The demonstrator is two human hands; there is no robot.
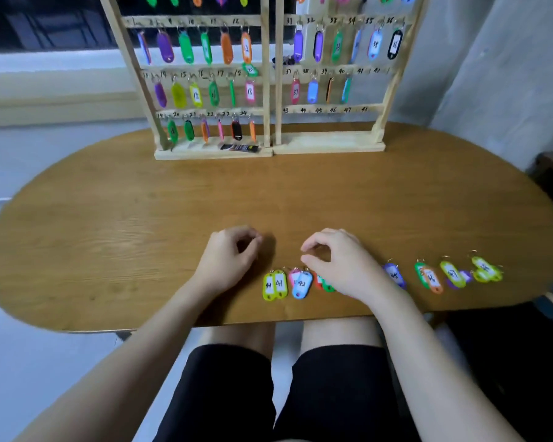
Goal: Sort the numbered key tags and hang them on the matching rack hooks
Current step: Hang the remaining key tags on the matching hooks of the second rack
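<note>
Watching both hands, I am seeing the left hand (229, 255) and right hand (336, 261) hovering loosely curled, gripping nothing. Paired yellow-green plastic key tags marked 41 (275, 284) are lying near the oval wooden table's (109, 237) front edge, long axes running toward the pale wooden hook rack (270, 90), rings pointing that way. I am worrying about overlapping pairs: lifting one could be dragging its neighbour off.

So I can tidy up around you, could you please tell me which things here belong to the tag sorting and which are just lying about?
Belongs to the job:
yellow tags marked 41
blue tag marked 42
purple tag marked 45
wooden rack

Just lying about:
black packet on the rack's base
</note>
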